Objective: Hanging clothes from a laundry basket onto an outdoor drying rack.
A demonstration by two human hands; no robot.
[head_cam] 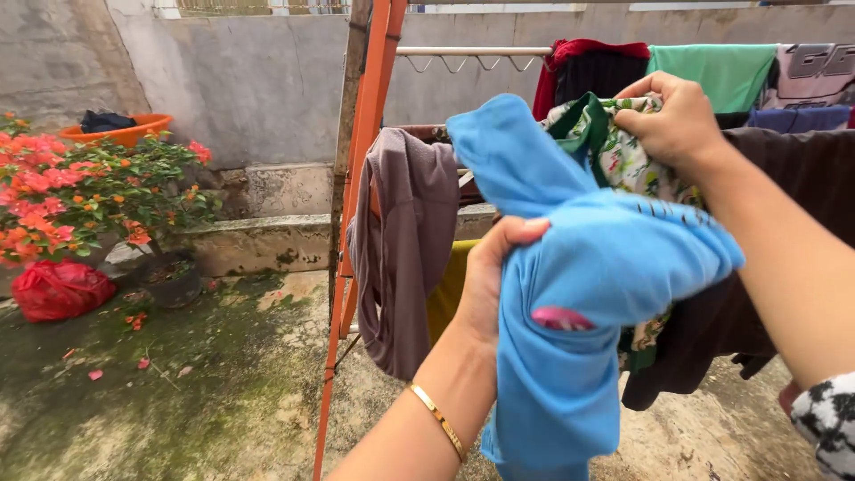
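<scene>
Here, line by line, is what lies under your hands.

Left hand: your left hand [488, 283] is raised in the middle of the view, fingers curled shut around a bunched fold of the blue garment [570, 276]; a thin gold bangle [438, 419] sits on that wrist.

Right hand: your right hand [674, 118] is higher and further out, at the top of the rack, fingers closed in a pinch on the green floral cloth [614, 151].

Blue garment: it hangs from your left grip, wraps over that hand, and drapes down past the wrist; its upper end rises toward the rack, just beside the floral cloth.

Floral cloth: it lies directly behind the blue garment, partly hidden by it, under your right fingers.

Rack: the orange drying rack [367, 134] stands just left of both hands, with a mauve garment [405, 240] hung on it, close to your left hand.

Other laundry: a dark brown garment [784, 178] hangs below your right forearm; red, green and dark blue pieces hang along the far rail.

Surroundings: a flowering potted plant [89, 191] and a red bag [58, 289] stand well apart, at the left on the mossy concrete floor [205, 383].
</scene>
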